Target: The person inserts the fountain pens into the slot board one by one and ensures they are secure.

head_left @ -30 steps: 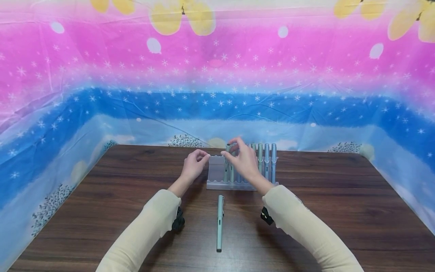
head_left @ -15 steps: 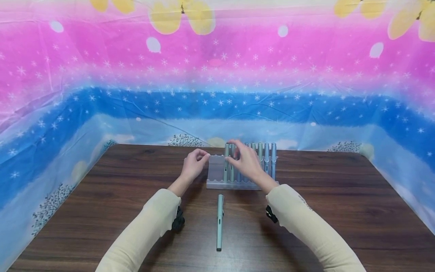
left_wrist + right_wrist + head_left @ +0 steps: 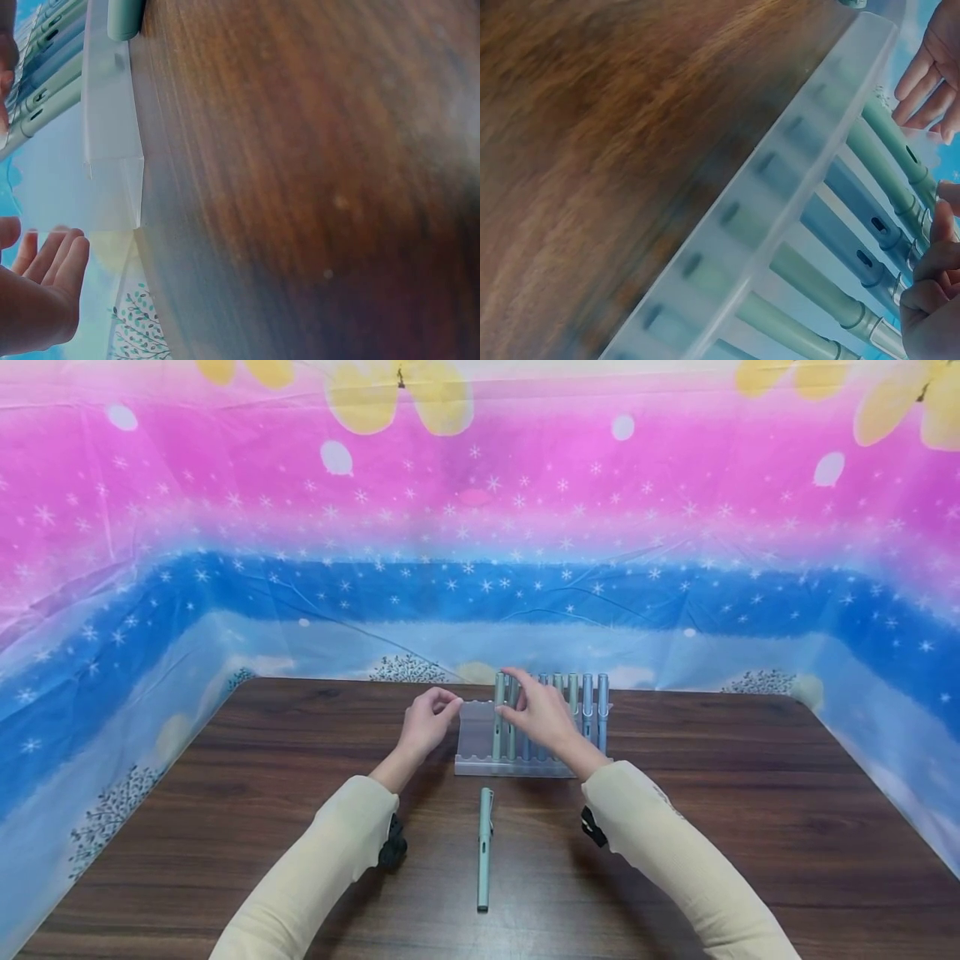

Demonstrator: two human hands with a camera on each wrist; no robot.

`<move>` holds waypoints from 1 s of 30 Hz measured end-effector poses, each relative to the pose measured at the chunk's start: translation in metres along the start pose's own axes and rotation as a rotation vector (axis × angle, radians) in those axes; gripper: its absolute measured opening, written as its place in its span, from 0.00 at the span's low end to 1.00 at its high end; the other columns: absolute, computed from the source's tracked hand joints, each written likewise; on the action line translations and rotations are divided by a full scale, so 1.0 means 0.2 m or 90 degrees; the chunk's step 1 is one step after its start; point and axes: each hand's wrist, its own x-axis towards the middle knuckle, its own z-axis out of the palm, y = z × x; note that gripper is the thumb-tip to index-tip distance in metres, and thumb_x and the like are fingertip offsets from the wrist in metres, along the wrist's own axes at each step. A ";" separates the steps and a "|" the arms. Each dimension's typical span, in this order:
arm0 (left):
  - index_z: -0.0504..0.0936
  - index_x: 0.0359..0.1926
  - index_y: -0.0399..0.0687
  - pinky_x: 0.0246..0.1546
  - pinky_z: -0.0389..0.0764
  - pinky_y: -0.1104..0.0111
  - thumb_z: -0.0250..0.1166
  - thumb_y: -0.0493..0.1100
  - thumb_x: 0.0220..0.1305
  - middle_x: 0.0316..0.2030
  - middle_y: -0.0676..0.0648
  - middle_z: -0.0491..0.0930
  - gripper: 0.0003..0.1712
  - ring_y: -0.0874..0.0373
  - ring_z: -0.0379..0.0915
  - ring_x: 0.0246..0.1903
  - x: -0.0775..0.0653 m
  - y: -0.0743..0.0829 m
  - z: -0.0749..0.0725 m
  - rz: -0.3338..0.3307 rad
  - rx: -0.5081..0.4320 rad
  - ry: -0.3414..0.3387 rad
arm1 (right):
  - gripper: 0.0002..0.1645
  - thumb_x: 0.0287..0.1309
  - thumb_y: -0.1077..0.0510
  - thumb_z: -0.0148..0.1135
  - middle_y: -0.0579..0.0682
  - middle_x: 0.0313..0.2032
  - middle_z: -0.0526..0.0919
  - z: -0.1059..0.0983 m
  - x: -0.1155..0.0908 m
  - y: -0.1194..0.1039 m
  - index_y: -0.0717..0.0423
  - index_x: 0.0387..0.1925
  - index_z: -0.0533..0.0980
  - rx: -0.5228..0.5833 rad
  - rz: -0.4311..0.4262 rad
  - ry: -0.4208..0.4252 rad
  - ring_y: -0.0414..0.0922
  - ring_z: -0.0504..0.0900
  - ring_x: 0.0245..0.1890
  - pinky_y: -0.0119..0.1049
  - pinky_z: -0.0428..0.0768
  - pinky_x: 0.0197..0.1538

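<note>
A frosted clear pen rack (image 3: 476, 732) stands near the far edge of the table, with several green and blue capped pens upright in its right part. My left hand (image 3: 426, 724) pinches the rack's upper left corner between thumb and fingers. In the left wrist view, that hand's (image 3: 49, 292) other fingers extend. My right hand (image 3: 546, 718) is in front of the pens and hides some of them. Its thumb and index finger pinch the leftmost green pen (image 3: 498, 743) near its cap; the other fingers curl in the right wrist view. A light green pen (image 3: 483, 852) lies before the rack, clip end away.
The dark wooden table (image 3: 712, 793) spreads to both sides of the rack. Behind it hangs a pink and blue printed cloth (image 3: 480, 585). Black straps (image 3: 392, 843) show beneath the cream sleeves (image 3: 337, 835).
My right hand has shifted slightly to the right and its thumb has come down onto the leftmost pen, which stands a little straighter. The left hand and the lying pen have stayed in place.
</note>
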 end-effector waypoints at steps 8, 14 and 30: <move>0.75 0.37 0.39 0.37 0.73 0.60 0.56 0.43 0.61 0.35 0.39 0.79 0.10 0.46 0.74 0.37 0.00 0.01 0.00 -0.001 0.010 0.006 | 0.35 0.52 0.52 0.61 0.45 0.17 0.72 0.00 0.02 -0.01 0.45 0.61 0.60 -0.019 0.026 -0.021 0.42 0.69 0.13 0.34 0.66 0.14; 0.76 0.37 0.39 0.36 0.73 0.61 0.56 0.43 0.61 0.34 0.39 0.79 0.11 0.49 0.74 0.36 0.00 0.01 0.00 -0.002 0.021 0.009 | 0.34 0.52 0.52 0.61 0.44 0.15 0.71 0.00 0.03 -0.03 0.46 0.61 0.61 -0.050 0.035 -0.024 0.42 0.69 0.13 0.33 0.64 0.12; 0.75 0.37 0.39 0.36 0.73 0.60 0.56 0.43 0.61 0.35 0.39 0.79 0.10 0.49 0.74 0.35 0.00 0.00 0.01 0.001 0.018 0.009 | 0.35 0.51 0.52 0.62 0.43 0.16 0.72 0.00 0.03 -0.04 0.47 0.60 0.61 -0.065 0.040 -0.010 0.40 0.69 0.13 0.33 0.66 0.13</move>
